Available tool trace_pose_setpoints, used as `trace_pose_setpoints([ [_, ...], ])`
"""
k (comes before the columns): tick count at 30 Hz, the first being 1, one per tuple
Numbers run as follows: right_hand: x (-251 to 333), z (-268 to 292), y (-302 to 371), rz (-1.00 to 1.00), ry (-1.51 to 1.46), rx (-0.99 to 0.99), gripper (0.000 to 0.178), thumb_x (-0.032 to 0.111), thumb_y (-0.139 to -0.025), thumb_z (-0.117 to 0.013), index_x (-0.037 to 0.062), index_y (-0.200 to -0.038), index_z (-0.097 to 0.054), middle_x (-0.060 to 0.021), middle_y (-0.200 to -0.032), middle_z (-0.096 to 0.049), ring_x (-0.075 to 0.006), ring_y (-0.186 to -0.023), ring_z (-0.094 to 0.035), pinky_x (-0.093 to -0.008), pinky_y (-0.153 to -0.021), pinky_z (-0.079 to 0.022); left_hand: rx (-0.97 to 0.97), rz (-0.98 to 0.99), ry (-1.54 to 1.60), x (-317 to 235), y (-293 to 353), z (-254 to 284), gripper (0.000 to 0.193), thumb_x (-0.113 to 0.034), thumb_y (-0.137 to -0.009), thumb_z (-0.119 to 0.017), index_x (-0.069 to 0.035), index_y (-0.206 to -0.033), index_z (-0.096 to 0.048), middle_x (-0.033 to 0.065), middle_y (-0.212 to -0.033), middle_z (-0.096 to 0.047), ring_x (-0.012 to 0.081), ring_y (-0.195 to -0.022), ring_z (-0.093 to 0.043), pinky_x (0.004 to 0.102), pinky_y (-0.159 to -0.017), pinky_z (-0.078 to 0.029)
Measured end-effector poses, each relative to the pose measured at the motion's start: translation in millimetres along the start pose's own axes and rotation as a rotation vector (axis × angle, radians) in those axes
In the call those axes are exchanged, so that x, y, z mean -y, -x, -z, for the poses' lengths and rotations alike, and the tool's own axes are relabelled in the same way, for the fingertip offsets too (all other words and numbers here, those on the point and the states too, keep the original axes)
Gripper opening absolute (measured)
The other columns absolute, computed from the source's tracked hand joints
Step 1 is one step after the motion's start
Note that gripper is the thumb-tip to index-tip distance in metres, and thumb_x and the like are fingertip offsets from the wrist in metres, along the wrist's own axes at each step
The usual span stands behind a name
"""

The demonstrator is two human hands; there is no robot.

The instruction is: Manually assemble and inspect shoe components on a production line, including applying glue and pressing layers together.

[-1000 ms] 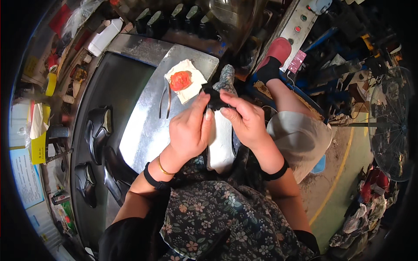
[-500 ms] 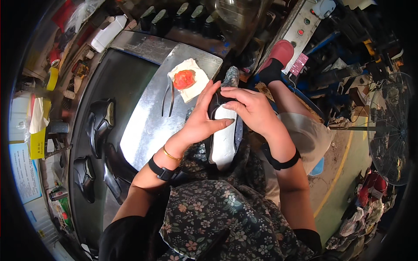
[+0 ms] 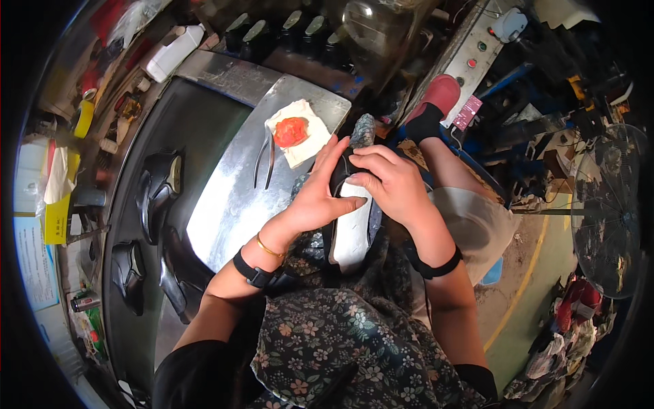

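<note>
Now the left hand point(image 3: 317, 201) is spread flatter than a second ago, its thumb swung away from the fingers and laid over the white underside of the shoe point(image 3: 352, 235); by this, the near part of the shoe seems to be steadied while its far end is worked. Upside down, the shoe is held over the lap, between both hands. Its far end is clamped between the bent fingers and thumb of the right hand point(image 3: 395, 187); whether it is truly gripped by the left or only touched cannot be told. Much of the black upper is covered by the hands, and what is pinched under the right fingertips is hidden. On the steel plate point(image 3: 231, 204), the red lump point(image 3: 291, 131) on its pale cloth point(image 3: 312, 144) cannot be identified.
</note>
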State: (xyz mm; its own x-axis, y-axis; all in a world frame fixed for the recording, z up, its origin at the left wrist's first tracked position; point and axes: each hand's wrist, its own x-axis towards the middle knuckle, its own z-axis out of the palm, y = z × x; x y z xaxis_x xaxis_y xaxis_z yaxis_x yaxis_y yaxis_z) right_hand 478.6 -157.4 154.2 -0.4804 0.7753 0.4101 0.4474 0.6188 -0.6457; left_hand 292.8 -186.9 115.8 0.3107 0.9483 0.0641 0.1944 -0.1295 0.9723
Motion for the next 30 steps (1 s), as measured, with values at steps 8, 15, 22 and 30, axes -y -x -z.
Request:
trace_pose_setpoints([
  [8, -25, -21, -12, -0.013, 0.318, -0.119, 0.02, 0.018, -0.083, -0.069, 0.0034, -0.09, -0.059, -0.0109, -0.086, -0.065, -0.0331, -0.073, -0.065, -0.0402, -0.061, -0.053, -0.035, 0.023, -0.006, 3, -21, -3, 0.084, -0.019, -0.071, -0.083, -0.003, -0.142, -0.04, 0.0226, -0.144, -0.041, 0.0298, -0.14, -0.033, 0.0377, -0.112, -0.029],
  [15, -13, -1, -6, -0.27, -0.243, 0.218, 0.054, 0.024, -0.089, -0.064, 0.0041, -0.135, -0.045, -0.0217, -0.123, -0.059, -0.0356, -0.113, -0.058, -0.0393, -0.094, -0.047, 0.067, 0.101, 0.331, 6, -14, 7, 0.091, 0.0, -0.076, -0.077, -0.001, -0.15, -0.024, 0.0112, -0.138, -0.046, 0.0185, -0.125, -0.046, 0.0303, -0.103, -0.04],
  [22, 0, -20, 19, -0.279, -0.307, 0.021, 0.045, 0.016, -0.086, -0.065, 0.0027, -0.127, -0.054, -0.0205, -0.123, -0.06, -0.037, -0.112, -0.059, -0.0387, -0.093, -0.048, -0.104, 0.023, -0.067, 9, 8, -12, 0.089, -0.008, -0.071, -0.08, -0.001, -0.145, -0.031, 0.0297, -0.15, -0.026, 0.0383, -0.141, -0.028, 0.0407, -0.114, -0.027],
  [30, 4, -46, 33, -0.414, -0.497, -0.171, 0.053, 0.022, -0.086, -0.07, 0.0047, -0.132, -0.051, -0.0202, -0.123, -0.061, -0.0335, -0.109, -0.063, -0.036, -0.091, -0.049, -0.129, -0.014, -0.037, 8, 6, 4, 0.076, -0.01, -0.072, -0.077, -0.003, -0.138, -0.04, 0.0295, -0.15, -0.029, 0.041, -0.141, -0.028, 0.0426, -0.114, -0.027],
])
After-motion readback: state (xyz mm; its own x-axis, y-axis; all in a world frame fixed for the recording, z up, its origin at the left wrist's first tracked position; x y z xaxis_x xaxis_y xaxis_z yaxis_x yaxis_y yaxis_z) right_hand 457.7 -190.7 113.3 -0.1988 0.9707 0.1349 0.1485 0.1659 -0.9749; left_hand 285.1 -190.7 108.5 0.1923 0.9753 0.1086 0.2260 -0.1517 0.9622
